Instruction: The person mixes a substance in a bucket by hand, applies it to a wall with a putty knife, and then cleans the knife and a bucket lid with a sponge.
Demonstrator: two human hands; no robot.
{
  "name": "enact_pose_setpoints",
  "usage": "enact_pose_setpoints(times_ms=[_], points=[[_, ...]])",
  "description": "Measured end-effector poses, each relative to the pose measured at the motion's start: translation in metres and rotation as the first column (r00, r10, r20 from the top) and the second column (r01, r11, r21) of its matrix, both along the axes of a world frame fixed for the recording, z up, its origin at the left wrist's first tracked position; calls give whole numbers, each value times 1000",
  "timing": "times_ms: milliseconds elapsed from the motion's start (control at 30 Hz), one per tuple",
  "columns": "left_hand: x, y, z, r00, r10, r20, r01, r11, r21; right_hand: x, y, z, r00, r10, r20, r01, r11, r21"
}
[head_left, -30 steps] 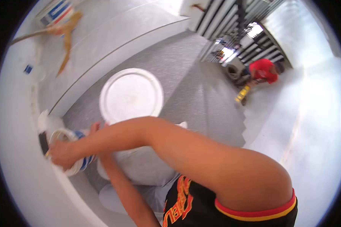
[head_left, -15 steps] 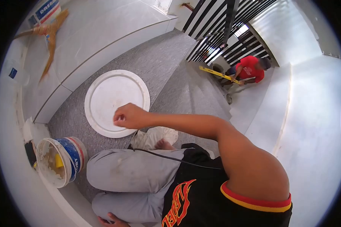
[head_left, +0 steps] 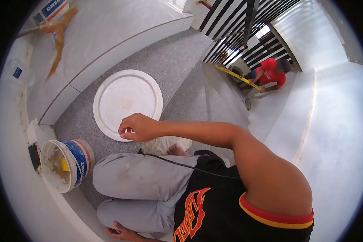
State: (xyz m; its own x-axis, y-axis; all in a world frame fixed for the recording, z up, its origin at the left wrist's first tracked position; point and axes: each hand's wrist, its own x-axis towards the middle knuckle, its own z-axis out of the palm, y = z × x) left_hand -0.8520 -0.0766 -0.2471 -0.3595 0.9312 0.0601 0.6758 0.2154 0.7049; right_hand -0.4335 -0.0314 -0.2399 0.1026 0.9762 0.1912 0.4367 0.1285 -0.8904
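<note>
My right hand [head_left: 138, 127] hovers over the near edge of a round white lid [head_left: 127, 94] lying on the grey speckled floor. Its thumb and fingertips meet in a pinch; anything between them is too small to make out. Low in the view, my left hand [head_left: 124, 233] rests against my grey trouser leg, fingers apart and holding nothing I can see. Beside my knees, a white and blue bucket [head_left: 80, 159] has a coated inside and a yellow object [head_left: 64, 164] in it.
A tiled step [head_left: 109, 56] borders the floor, with a broom [head_left: 58, 34] and another bucket [head_left: 52, 10] on it. Stairs descend beside black railings [head_left: 246, 24]. Further down, a person in a red shirt [head_left: 272, 72] holds a yellow level [head_left: 234, 74]. A cable [head_left: 177, 164] crosses my lap.
My right hand stays near the lid's edge, its fingers now forming a clearer loop. My left hand shows more fully. The person below has shifted the yellow level slightly. The view has moved a little.
</note>
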Motion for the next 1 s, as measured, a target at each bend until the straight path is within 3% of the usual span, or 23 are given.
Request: enact_pose_setpoints(times_ms=[100, 200, 400, 600, 667, 700, 767, 833, 867, 967, 1000], points=[[4, 0, -1, 999, -49, 9, 49, 999, -21, 5, -3, -3, 1000, -12, -18, 11, 996, -86], [0, -1, 0, 997, 0, -83, -1, 1000, -13, 7, -14, -9, 1000, -24, 21, 26, 994, -102], [0, 0, -3, 998, -34, -55, 35, 999, 6, 7, -29, -23, 999, 5, -50, -11, 991, -130], [-18, 3, -19, 997, -48, 56, 43, 996, 79, 5, -30, -25, 1000, 25, -6, -26, 986, -165], [-23, 3, -15, 968, -97, 232, 98, 995, 7, 6, -32, -25, 1000, 30, 8, -28, 985, -172], [-31, 1, -20, 976, -72, 208, 69, 997, 24, 4, -31, -25, 999, 39, 20, -35, 984, -176], [-61, -1, -28, 894, -271, 357, 269, 962, 56, 4, -35, -26, 993, 64, 97, -49, 987, -155], [-52, -3, -11, 837, -284, 468, 314, 949, 13, 4, -36, -37, 989, 93, 114, -63, 967, -245], [-55, -5, -8, 858, -266, 440, 280, 959, 34, 3, -39, -42, 992, 88, 96, -64, 971, -229], [-61, -9, -15, 788, -246, 564, 233, 968, 97, 3, -50, -44, 994, 101, 47, -88, 972, -218], [-62, -10, -14, 874, -130, 468, 139, 990, 16, 4, -53, -42, 994, 106, 22, -98, 967, -235]])
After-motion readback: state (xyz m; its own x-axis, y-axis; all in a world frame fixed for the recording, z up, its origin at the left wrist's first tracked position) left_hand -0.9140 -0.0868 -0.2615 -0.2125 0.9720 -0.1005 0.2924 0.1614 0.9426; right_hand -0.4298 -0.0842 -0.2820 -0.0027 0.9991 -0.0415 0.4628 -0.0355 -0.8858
